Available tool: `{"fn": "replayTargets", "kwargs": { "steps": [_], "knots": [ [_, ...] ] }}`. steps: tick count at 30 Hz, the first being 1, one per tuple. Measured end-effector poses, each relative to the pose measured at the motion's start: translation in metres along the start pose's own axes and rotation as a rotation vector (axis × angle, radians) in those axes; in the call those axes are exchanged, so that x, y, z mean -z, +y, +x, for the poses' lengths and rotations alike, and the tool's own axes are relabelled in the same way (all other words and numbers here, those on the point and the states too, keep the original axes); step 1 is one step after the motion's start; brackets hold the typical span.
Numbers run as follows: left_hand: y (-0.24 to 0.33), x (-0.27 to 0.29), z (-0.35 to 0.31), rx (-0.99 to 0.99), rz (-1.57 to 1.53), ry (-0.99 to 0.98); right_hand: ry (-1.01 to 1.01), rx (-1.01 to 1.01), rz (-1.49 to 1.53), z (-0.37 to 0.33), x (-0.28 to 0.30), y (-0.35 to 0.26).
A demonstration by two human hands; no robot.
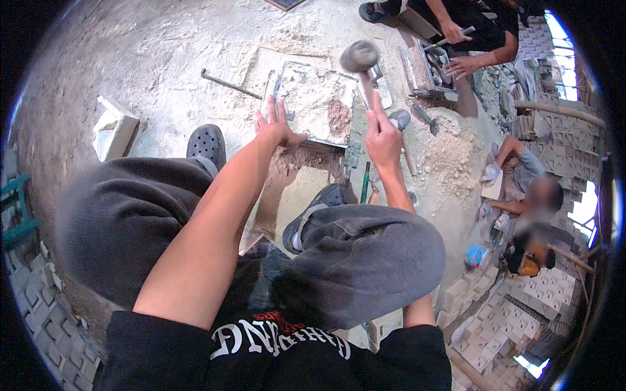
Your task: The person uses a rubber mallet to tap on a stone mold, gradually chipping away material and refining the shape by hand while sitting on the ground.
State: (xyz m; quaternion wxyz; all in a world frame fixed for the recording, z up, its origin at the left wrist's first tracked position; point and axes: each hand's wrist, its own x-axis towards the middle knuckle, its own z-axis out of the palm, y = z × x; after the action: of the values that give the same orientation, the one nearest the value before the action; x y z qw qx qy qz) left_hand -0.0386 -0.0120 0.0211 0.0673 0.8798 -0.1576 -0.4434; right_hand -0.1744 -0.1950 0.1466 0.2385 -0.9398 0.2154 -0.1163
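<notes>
My right hand (383, 138) is closed round the handle of a mallet (360, 57), its dark rounded head raised and slightly blurred. Under the mallet and to its left lies a flat metal-edged mould (347, 133) filled with pale crumbly powder and a reddish patch. My left hand (279, 130) rests at the mould's near left edge, fingers spread, holding nothing. Beside my right hand, a second hammer with a grey head (399, 118) lies on the ground. A green-handled tool (365, 182) is between my right forearm and my foot.
A thin metal bar (231, 83) lies left of the mould, and a broken pale block (116, 130) farther left. Loose rubble (450, 156) is heaped right. A co-worker's hand (462, 66) is at another mould (427, 68). Patterned blocks (495, 326) and a blue bucket (477, 255) stand right.
</notes>
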Motion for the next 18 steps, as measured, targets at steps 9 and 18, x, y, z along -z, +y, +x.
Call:
{"fn": "replayTargets", "kwargs": {
  "steps": [9, 18],
  "knots": [
    [0.001, -0.001, -0.002, -0.033, -0.023, -0.001, -0.246, -0.174, -0.076, -0.036, -0.025, 0.028],
    [-0.006, 0.003, 0.004, 0.001, -0.010, 0.013, -0.156, -0.237, -0.015, -0.032, -0.032, 0.012]
  ]
}}
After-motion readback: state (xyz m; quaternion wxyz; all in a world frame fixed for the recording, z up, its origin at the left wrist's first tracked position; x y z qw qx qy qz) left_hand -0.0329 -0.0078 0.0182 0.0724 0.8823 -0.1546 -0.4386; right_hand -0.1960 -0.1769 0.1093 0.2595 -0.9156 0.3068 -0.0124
